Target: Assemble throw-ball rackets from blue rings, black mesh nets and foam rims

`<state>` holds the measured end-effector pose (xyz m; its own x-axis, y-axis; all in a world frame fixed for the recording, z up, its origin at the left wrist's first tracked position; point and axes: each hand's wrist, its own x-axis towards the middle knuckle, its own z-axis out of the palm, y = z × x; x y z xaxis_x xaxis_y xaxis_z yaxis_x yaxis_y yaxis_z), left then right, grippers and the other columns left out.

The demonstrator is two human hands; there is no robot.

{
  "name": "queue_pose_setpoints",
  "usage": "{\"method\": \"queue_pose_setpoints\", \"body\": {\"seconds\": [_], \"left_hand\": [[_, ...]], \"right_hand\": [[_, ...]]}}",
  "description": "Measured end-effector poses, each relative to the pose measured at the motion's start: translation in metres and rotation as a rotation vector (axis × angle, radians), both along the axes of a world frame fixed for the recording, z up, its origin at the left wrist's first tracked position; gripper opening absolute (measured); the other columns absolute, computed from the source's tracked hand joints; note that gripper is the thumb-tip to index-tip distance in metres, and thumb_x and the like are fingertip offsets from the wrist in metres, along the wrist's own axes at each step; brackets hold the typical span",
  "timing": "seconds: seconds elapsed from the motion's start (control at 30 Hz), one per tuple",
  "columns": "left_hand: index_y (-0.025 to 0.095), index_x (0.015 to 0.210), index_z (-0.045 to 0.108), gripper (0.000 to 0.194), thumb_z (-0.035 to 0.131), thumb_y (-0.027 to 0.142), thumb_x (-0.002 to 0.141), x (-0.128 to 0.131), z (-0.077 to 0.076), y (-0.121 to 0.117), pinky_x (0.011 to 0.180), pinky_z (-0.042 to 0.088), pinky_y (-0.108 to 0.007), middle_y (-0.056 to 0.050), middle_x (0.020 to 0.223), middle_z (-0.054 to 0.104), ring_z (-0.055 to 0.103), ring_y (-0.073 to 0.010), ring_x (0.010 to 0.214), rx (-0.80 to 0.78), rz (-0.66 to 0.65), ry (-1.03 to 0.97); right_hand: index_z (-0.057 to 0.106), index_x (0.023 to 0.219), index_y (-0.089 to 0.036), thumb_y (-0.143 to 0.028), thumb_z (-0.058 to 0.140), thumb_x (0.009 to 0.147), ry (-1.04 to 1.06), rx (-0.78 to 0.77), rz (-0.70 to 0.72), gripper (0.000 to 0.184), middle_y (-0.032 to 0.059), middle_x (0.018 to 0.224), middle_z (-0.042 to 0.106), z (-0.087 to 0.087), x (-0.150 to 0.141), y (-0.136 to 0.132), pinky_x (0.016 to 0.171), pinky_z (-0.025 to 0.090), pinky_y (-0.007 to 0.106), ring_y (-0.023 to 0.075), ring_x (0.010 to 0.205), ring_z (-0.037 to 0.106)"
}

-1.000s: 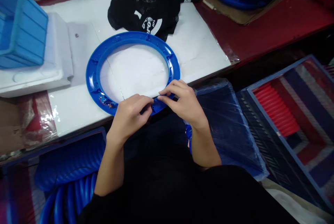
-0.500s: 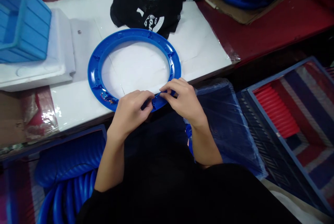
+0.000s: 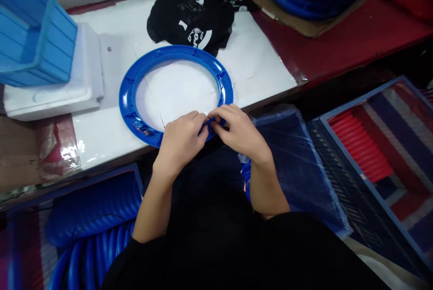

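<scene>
A blue plastic ring point(image 3: 126, 98) lies hollow side up on the white table covering, its near edge by my body. Along its channel are ribs and small posts, and at the near left sits a small electronic part with thin wires point(image 3: 140, 127). My left hand point(image 3: 181, 143) is closed at the near rim, thumb and fingers pinching there. Just right of it, my right hand point(image 3: 238, 132) pinches the ring's near right rim, fingertips almost touching the left ones. Whether a small piece is also between the fingers is hidden. A thin dark wire end point(image 3: 162, 121) shows beside my left hand.
Behind the ring lies a black printed cloth point(image 3: 189, 15). A light blue bin point(image 3: 57, 39) stands on a white foam block point(image 3: 86, 78) at left. Blue rings fill a carton point(image 3: 318, 28) at back right. Crates with blue rings point(image 3: 94, 218) and red rings point(image 3: 361, 145) flank me below.
My left hand has moved right along the near rim, closing the gap to my right hand. My right hand stays at almost the same place. The view has shifted slightly.
</scene>
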<state>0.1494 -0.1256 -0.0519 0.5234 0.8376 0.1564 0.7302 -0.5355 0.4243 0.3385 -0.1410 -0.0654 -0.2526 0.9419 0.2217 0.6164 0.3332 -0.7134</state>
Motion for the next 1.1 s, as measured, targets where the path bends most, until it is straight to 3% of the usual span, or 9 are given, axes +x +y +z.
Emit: {"method": "queue_pose_setpoints", "body": {"seconds": [0.1,0.27,0.5,0.63,0.7,0.87,0.97,1.1], "left_hand": [[0.020,0.092,0.070,0.014,0.058,0.020,0.098,0.000,-0.007,0.002,0.064,0.042,-0.032,-0.005,0.090,0.074,0.067,-0.0206,0.081,0.017,0.026,-0.053],[0.022,0.086,0.067,0.010,0.060,0.020,0.094,0.000,-0.012,0.004,0.067,0.044,-0.031,-0.003,0.087,0.074,0.067,-0.0191,0.081,-0.029,0.048,-0.162],[0.022,0.085,0.064,0.011,0.058,0.018,0.094,-0.004,-0.012,0.007,0.067,0.044,-0.031,-0.003,0.085,0.071,0.065,-0.0185,0.079,-0.035,0.007,-0.150],[0.021,0.089,0.064,0.011,0.057,0.018,0.097,-0.021,-0.006,0.014,0.070,0.046,-0.031,-0.004,0.089,0.070,0.066,-0.0185,0.081,-0.103,-0.151,-0.117],[0.021,0.092,0.066,0.010,0.057,0.019,0.098,-0.027,0.000,0.015,0.071,0.047,-0.032,-0.004,0.089,0.070,0.067,-0.0196,0.082,-0.116,-0.187,-0.069],[0.018,0.097,0.070,0.019,0.052,0.020,0.102,-0.016,0.007,0.005,0.069,0.047,-0.035,-0.010,0.091,0.073,0.069,-0.0254,0.084,0.004,-0.101,0.121],[0.017,0.107,0.072,0.026,0.046,0.013,0.102,-0.010,0.003,0.001,0.069,0.048,-0.034,-0.010,0.096,0.076,0.071,-0.0248,0.086,-0.054,-0.118,0.075],[0.020,0.109,0.075,0.029,0.047,0.015,0.103,-0.015,-0.002,0.003,0.075,0.052,-0.035,-0.008,0.098,0.078,0.074,-0.0240,0.089,-0.139,-0.100,-0.048]], "right_hand": [[0.073,0.102,-0.024,-0.012,0.055,0.100,0.059,0.001,-0.003,0.022,0.0041,0.102,0.076,0.000,0.003,0.000,0.090,0.052,0.039,0.0225,0.098,0.067],[0.071,0.112,-0.024,-0.015,0.062,0.098,0.094,0.025,-0.223,0.019,0.0045,0.103,0.077,-0.007,-0.005,-0.003,0.084,0.055,0.039,0.0218,0.088,0.069],[0.069,0.106,-0.024,-0.012,0.066,0.095,-0.157,0.067,-0.377,0.016,0.0067,0.095,0.071,-0.003,-0.012,-0.007,0.086,0.053,0.044,0.0282,0.095,0.066],[0.066,0.093,-0.024,-0.016,0.071,0.095,-0.086,-0.023,-0.299,0.009,0.0040,0.088,0.069,0.003,-0.011,-0.009,0.080,0.052,0.039,0.0242,0.087,0.066],[0.063,0.085,-0.024,-0.017,0.069,0.097,-0.104,-0.032,-0.270,0.015,0.0038,0.087,0.069,0.005,-0.015,-0.013,0.078,0.050,0.038,0.0231,0.086,0.065],[0.062,0.080,-0.023,-0.017,0.066,0.100,-0.236,0.020,-0.312,0.021,0.0044,0.084,0.067,0.003,-0.027,-0.019,0.072,0.045,0.037,0.0236,0.085,0.062],[0.063,0.081,-0.023,-0.019,0.065,0.101,-0.252,0.015,-0.307,0.021,0.0050,0.084,0.068,0.003,-0.026,-0.019,0.072,0.045,0.037,0.0244,0.086,0.062],[0.068,0.089,-0.023,-0.016,0.066,0.100,-0.153,-0.036,-0.170,0.013,0.0049,0.091,0.072,0.010,-0.013,-0.016,0.080,0.051,0.039,0.0237,0.088,0.067]]}}
